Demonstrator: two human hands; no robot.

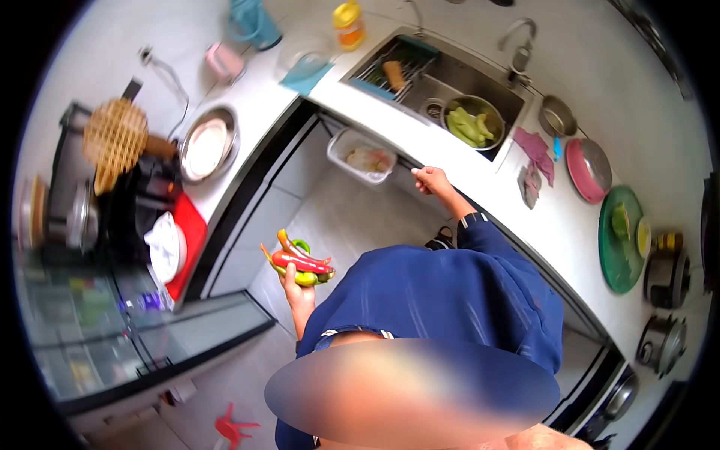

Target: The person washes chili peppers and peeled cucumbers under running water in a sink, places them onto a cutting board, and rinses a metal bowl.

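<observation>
My left hand (300, 295) is closed around a bunch of peppers (301, 262), red, orange and green, held over the floor. My right hand (433, 181) is at the front edge of the sink counter, its fingers curled closed. Whatever it grips there, if anything, I cannot make out. Just left of that hand, a white plastic bin (363, 156) hangs against the cabinet front with some scraps inside. In the sink (420, 82), a metal bowl (472, 122) contains pale green vegetable pieces.
The white counter (450, 161) runs along the sink side. On it lie pink cloths (534, 157), a pink basin (587, 171) and a green tray (621, 240). To the left stand a metal basin (208, 145) and a white bowl (166, 247). A red stool-like object (235, 426) is on the floor.
</observation>
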